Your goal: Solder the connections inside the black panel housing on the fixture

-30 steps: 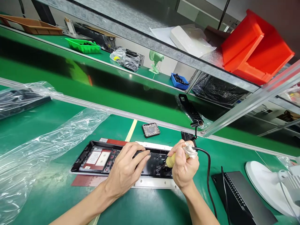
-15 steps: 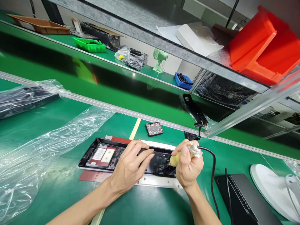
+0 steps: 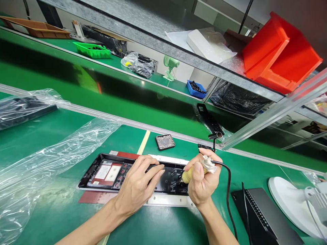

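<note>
Black housing, lower centre of frame; left hand open across it, right hand closed round yellow-handled tool, tip obscured. Likely best: housing braced flat, tool steady, cord kept slack and clear

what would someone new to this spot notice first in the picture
Probably the big red bin at the upper right, tilted on the metal shelf and brighter than anything around it. Next, likely the two hands low in the middle: the right hand grips a yellow-handled tool with a black cord, while the left hand rests over a long black casing.
</note>
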Available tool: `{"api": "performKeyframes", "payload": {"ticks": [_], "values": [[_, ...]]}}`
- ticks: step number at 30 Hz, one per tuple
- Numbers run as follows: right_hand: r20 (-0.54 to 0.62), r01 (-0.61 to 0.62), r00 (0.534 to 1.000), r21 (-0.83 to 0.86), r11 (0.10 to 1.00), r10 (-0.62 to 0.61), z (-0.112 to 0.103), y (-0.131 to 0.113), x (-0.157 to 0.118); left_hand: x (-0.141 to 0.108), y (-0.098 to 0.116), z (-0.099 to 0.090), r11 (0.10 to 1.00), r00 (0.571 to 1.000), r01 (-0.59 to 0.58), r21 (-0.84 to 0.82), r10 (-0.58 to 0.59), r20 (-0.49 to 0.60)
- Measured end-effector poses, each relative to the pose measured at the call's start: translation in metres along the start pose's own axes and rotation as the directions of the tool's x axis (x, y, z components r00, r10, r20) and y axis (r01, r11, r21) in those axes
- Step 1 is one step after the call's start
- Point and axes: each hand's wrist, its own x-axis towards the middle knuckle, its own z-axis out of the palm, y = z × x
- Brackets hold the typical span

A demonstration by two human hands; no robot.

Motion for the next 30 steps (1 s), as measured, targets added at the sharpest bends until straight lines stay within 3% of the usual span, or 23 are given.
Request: {"api": "performKeyframes", "payload": {"ticks": [5,10,14,19,23,30], "values": [[-0.026,-0.069,0.997,0.122,0.990,0.072,0.001,0.002,-0.002,0.001,0.000,-0.001,1.000,1.000,-0.009,0.001,0.009,-0.002],[-0.032,-0.075,0.996,0.093,0.993,0.079,0.001,0.004,-0.006,0.000,0.000,-0.001,1.000,1.000,-0.007,0.001,0.007,-0.001],[-0.052,-0.021,0.998,0.002,1.000,0.021,-0.001,0.004,-0.006,0.000,0.001,-0.001,1.000,1.000,0.000,0.005,0.000,0.003],[-0.055,0.149,0.987,-0.049,0.988,-0.151,0.000,-0.001,0.002,0.001,0.001,-0.001,1.000,1.000,-0.003,0.014,0.003,0.003],[-0.049,0.188,0.980,-0.107,0.976,-0.194,-0.001,-0.006,0.008,0.001,0.001,-0.002,1.000,1.000,0.002,0.010,-0.002,-0.001],[-0.055,0.048,0.997,-0.057,0.997,-0.051,-0.003,-0.011,0.008,0.001,0.002,-0.003,1.000,1.000,-0.001,0.010,0.000,0.005]]}}
